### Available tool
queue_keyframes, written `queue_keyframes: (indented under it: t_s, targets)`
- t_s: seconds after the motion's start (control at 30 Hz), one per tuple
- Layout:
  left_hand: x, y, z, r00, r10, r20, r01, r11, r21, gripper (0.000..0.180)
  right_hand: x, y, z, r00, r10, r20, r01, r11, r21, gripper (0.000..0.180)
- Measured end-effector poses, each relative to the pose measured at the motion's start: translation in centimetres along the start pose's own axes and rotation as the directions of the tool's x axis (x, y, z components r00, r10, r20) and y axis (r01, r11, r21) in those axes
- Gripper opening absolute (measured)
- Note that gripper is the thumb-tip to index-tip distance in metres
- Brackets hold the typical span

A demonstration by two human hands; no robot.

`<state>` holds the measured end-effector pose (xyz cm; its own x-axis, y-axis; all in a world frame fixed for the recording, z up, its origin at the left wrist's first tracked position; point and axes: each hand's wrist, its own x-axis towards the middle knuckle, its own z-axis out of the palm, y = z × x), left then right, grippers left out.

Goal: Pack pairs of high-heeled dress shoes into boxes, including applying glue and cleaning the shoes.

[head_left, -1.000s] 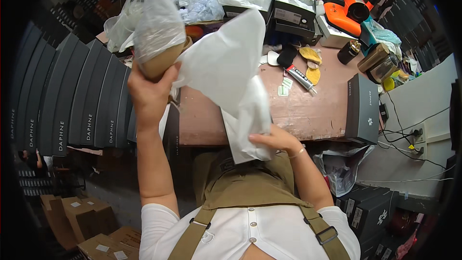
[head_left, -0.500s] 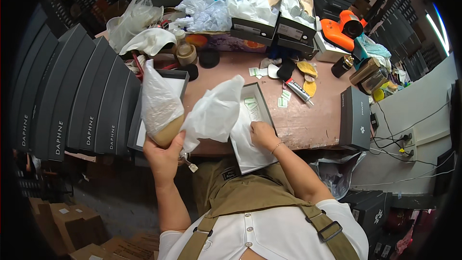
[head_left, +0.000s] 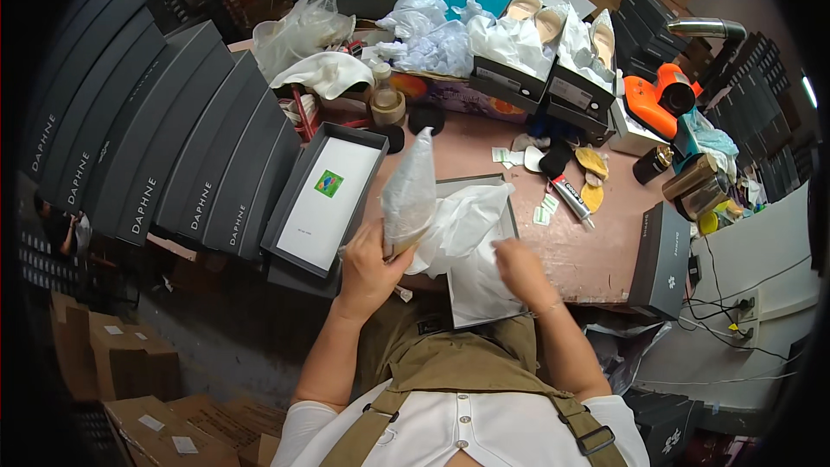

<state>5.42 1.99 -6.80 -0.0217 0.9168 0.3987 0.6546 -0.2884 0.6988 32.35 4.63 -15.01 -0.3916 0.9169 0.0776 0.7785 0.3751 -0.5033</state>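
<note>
My left hand (head_left: 372, 268) is closed around a shoe (head_left: 410, 195) covered in white wrapping, its narrow end pointing up. Loose white tissue paper (head_left: 471, 223) spreads to the right of the shoe, over an open grey shoebox (head_left: 471, 179) at the table's near edge. More tissue lies inside that box and hides most of its floor. Beside the box's right side is my right hand (head_left: 523, 275), its fingers curled and smeared by motion; whether they grip any paper is unclear. Left of my left hand lies a dark box lid (head_left: 373, 140) with a white inside and a small green sticker.
Dark shoeboxes (head_left: 186, 130) stand in a row on the left. A glue tube (head_left: 572, 201), yellow pads (head_left: 591, 163) and small packets (head_left: 545, 209) lie right of the open box. Behind are a jar (head_left: 386, 104), boxed shoes (head_left: 523, 30) and an orange heat-gun-like tool (head_left: 653, 104).
My left hand has brought the wrapped shoe right, towards the open box, uncovering the lid on the left. My right hand has pulled back from inside the box to its right side. The view has shifted.
</note>
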Motion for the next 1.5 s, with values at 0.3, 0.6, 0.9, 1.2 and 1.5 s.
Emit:
queue_keyframes:
  t_s: [0.3, 0.6, 0.9, 1.2, 1.5]
  targets:
    - [3.9, 3.8, 4.4, 0.985, 0.14, 0.102, -0.136, 0.99, -0.043, 0.034, -2.8, -5.5, -6.6, 0.988, 0.038, 0.152, -0.156, 0.35, 0.924, 0.052]
    - [0.2, -5.6, 8.2, 0.696, -0.52, 0.496, 0.578, -0.004, -0.816, 0.037, -0.3, 2.4, 5.2, 0.977, -0.128, 0.169, 0.14, 0.988, -0.061, 0.045]
    - [0.4, -0.2, 6.0, 0.706, -0.501, 0.501, 0.435, -0.252, -0.864, 0.041, -4.3, -3.4, -4.6, 0.913, -0.051, 0.404, -0.342, 0.444, 0.828, 0.041]
    - [-1.8, 4.4, 5.2, 0.898, -0.11, 0.425, 0.43, 0.416, -0.801, 0.061, -5.8, -4.7, -2.4, 0.907, -0.285, 0.311, -0.32, 0.019, 0.947, 0.099]
    - [-2.4, -0.7, 8.8, 0.97, 0.154, 0.19, -0.194, 0.957, 0.217, 0.049, -9.1, -0.9, -6.6, 0.995, 0.055, 0.08, -0.065, -0.24, 0.969, 0.072]
